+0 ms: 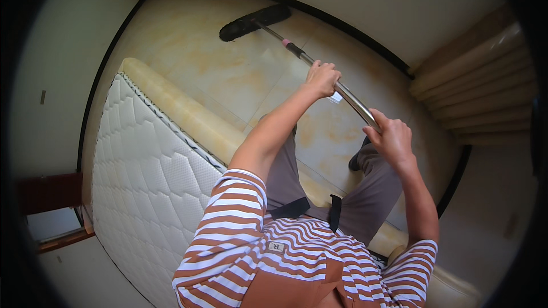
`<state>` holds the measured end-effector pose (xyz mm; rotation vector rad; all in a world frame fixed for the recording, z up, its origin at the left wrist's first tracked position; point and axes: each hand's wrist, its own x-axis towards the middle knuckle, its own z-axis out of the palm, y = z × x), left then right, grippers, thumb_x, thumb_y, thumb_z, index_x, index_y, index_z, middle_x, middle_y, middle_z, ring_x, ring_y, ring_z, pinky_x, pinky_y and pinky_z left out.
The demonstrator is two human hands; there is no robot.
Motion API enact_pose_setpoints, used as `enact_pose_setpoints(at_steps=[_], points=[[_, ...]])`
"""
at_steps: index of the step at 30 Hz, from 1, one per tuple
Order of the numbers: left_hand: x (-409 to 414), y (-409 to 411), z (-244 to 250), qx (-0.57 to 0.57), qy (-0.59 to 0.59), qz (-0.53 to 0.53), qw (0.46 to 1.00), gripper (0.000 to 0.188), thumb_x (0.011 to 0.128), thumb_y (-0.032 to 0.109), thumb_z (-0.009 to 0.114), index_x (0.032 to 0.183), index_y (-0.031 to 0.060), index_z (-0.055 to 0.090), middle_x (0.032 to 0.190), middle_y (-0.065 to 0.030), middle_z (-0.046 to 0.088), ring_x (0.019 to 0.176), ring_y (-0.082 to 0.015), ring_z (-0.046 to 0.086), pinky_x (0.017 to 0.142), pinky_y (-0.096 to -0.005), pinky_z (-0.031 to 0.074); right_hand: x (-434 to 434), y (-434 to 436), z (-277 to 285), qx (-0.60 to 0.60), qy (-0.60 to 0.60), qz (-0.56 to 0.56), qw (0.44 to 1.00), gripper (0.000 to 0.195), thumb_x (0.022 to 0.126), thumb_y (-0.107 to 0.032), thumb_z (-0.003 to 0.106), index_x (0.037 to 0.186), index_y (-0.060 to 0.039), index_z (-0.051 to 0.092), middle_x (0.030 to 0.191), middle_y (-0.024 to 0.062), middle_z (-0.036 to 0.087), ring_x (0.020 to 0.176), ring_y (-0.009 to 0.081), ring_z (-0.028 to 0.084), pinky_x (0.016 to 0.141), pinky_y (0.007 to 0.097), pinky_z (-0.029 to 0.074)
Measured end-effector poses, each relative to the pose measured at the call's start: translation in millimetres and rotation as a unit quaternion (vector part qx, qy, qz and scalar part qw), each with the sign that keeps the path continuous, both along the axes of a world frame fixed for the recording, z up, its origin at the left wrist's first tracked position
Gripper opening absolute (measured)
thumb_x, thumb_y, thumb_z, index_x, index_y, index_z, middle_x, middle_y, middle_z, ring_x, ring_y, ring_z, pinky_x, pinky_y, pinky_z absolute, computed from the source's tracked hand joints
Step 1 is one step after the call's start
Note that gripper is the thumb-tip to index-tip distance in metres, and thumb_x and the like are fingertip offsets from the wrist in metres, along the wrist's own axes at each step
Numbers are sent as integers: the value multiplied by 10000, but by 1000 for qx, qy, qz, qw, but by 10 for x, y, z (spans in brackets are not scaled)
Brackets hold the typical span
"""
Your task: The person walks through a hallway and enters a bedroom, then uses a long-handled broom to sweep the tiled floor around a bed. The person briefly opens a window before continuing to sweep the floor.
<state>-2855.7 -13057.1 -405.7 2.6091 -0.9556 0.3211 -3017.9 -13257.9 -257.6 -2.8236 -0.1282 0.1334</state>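
Note:
Both of my hands hold the metal handle [353,102] of a flat mop. My left hand [323,78] grips it farther along, nearer the mop head. My right hand [390,136] is closed around the handle's near end, close to my right knee. The dark, fuzzy mop head [255,22] lies on the glossy tiled floor [222,81], its right end close to the dark baseboard. A pink ring and a black collar sit on the handle between my left hand and the mop head.
A white quilted mattress [145,154] in a cream padded bed frame [180,107] lies at my left, and the frame passes behind my legs. A dark baseboard [342,25] runs along the far wall. Beige curtains [475,81] hang at the right.

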Motion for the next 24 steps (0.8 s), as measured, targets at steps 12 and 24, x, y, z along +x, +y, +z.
enact_pose_setpoints(at_steps=[12, 24], points=[[-1800, -2112, 494, -117, 133, -226, 958, 134, 562, 234, 699, 678, 172, 670, 656, -109, 655, 662, -328, 664, 607, -451, 512, -2264, -2071, 1386, 145, 28, -241, 959, 241, 802, -191, 686, 917, 20, 703, 565, 6, 535, 508, 85, 513, 465, 264, 411], [-2065, -2553, 1224, -283, 161, -269, 907, 114, 585, 191, 665, 674, 120, 650, 601, -135, 622, 587, -334, 638, 542, -432, 498, -2526, -2992, 2273, 80, -102, -367, 921, 383, 917, -266, 629, 610, -54, 543, 543, 0, 489, 400, 72, 429, 328, 238, 349]])
